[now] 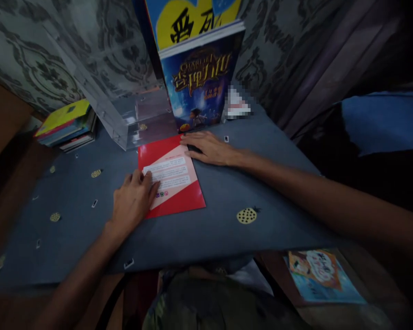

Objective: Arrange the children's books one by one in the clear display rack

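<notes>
A thin red book (189,200) with a pale pink diagonal band and a white text panel lies flat on the table. At its left edge is my left hand (132,195), closed with bent fingers on the cover; its fingertips rest by the text panel. My right hand (209,147) lies over the upper right corner with the fingers stretched out and the thumb apart. Just behind the red book stands a blue book (199,98) with gold lettering, upright. What is under my palms is hidden.
A clear acrylic stand (120,130) rises behind the red book to the left. Farther left is a stack of books (69,123). Behind the blue book is a yellow and blue book (175,23). A light blue book (325,277) lies below the table (206,233) edge, at the lower right.
</notes>
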`<state>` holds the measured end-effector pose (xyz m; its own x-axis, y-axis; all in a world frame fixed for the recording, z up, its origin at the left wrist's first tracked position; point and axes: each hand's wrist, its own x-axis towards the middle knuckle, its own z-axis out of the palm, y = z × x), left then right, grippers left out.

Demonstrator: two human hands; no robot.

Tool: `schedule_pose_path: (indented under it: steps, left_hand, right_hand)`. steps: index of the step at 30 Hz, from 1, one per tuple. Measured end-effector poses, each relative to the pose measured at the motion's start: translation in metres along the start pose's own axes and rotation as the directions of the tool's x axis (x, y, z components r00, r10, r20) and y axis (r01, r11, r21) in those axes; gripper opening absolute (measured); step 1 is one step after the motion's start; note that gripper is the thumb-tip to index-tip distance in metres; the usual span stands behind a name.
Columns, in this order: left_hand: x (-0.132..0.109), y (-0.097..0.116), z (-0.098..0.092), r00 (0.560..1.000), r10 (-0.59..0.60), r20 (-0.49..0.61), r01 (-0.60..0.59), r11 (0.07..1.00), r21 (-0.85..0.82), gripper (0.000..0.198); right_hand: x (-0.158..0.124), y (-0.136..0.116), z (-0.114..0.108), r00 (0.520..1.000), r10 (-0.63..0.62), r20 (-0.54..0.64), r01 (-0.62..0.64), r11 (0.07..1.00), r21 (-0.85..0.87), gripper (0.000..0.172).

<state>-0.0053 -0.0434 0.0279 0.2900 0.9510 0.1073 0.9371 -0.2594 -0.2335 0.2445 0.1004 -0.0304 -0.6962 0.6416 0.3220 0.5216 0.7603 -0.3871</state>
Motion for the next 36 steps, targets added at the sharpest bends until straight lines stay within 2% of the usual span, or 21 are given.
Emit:
schedule_pose_path:
  steps: [3,6,10,13,17,20,26,30,33,36]
  left_hand:
    - [-0.008,0.009,-0.002,0.979,0.201,-0.034,-0.203,0.975,-0.086,0.036]
    - [-0.018,0.021,-0.001,0.912,0.39,-0.13,-0.408,0.892,-0.192,0.042]
    - [-0.024,0.033,0.002,0.891,0.421,-0.17,-0.449,0.872,-0.195,0.035]
    - [-0.022,0.035,0.003,0.87,0.449,-0.205,-0.481,0.862,-0.156,0.03]
    - [-0.022,0.036,0.007,0.793,0.517,-0.323,-0.553,0.833,-0.024,0.024]
    - [-0.024,0.038,0.01,0.747,0.536,-0.394,-0.563,0.825,0.054,0.019]
    - [-0.024,0.038,0.006,0.759,0.536,-0.37,-0.572,0.82,0.014,0.02]
    - [-0.023,0.04,0.002,0.751,0.543,-0.376,-0.577,0.816,0.028,0.02]
    - [-0.025,0.043,0.001,0.759,0.531,-0.376,-0.564,0.825,0.028,0.021]
    - [-0.023,0.037,0.001,0.774,0.531,-0.345,-0.567,0.824,-0.003,0.023]
  right_hand:
    - [-0.006,-0.006,0.003,0.999,0.032,-0.036,-0.032,0.999,-0.009,0.039]
    - [-0.017,-0.023,0.004,0.998,0.0,-0.064,-0.001,1.0,-0.008,0.034]
    - [-0.043,-0.055,0.001,0.995,-0.064,-0.081,0.07,0.995,0.075,0.034]
    - [-0.069,-0.076,-0.003,0.996,-0.051,-0.078,0.067,0.975,0.213,0.037]
    - [-0.095,-0.091,-0.011,0.998,-0.039,-0.059,0.059,0.912,0.405,0.038]
    - [-0.103,-0.093,-0.014,0.998,-0.013,-0.064,0.042,0.877,0.478,0.038]
    - [-0.104,-0.095,-0.016,0.998,0.044,-0.043,-0.013,0.838,0.546,0.036]
    - [-0.104,-0.096,-0.017,0.997,0.046,-0.068,0.0,0.83,0.557,0.034]
    - [-0.106,-0.096,-0.015,0.996,0.008,-0.093,0.039,0.873,0.485,0.03]
    - [-0.107,-0.098,-0.013,0.99,-0.086,-0.109,0.118,0.931,0.345,0.026]
